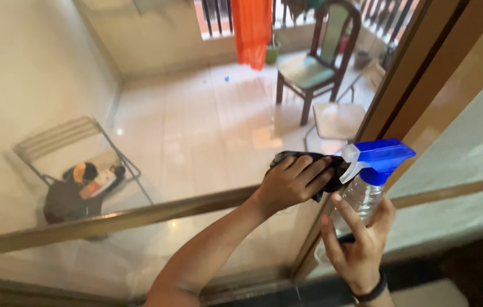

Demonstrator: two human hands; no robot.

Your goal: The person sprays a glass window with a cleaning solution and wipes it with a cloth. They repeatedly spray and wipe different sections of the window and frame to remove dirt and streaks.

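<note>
Right hand [360, 244] is nearest the camera, low right, dark band on the wrist. It's wrapped around the lower body of a clear spray bottle [365, 196], index finger running up the side; blue trigger head on top with a white nozzle pointing left. Bottle is upright, just beside the wooden door frame [401, 85].

Left hand [294, 182] reaches up across from the bottom centre, fingers curled, pressing a dark cloth [332, 166] flat on the glass pane [196, 131], just above the horizontal wooden rail [110, 219]. Cloth sits touching distance from the nozzle.

Handling, my read: bottle looks like thin light plastic, will flex if squeezed, slick if wet. Best hold is the neck under the trigger or mid-body as now. Cloth is soft and limp, bunches up, so palm it with spread fingers. Glass is rigid but fragile; even pressure only.

Beyond the glass: tiled balcony floor, wooden chair [315, 62] with green seat, orange fabric [251, 28] hanging, folding metal rack [76, 165] with dark items on it at left.
</note>
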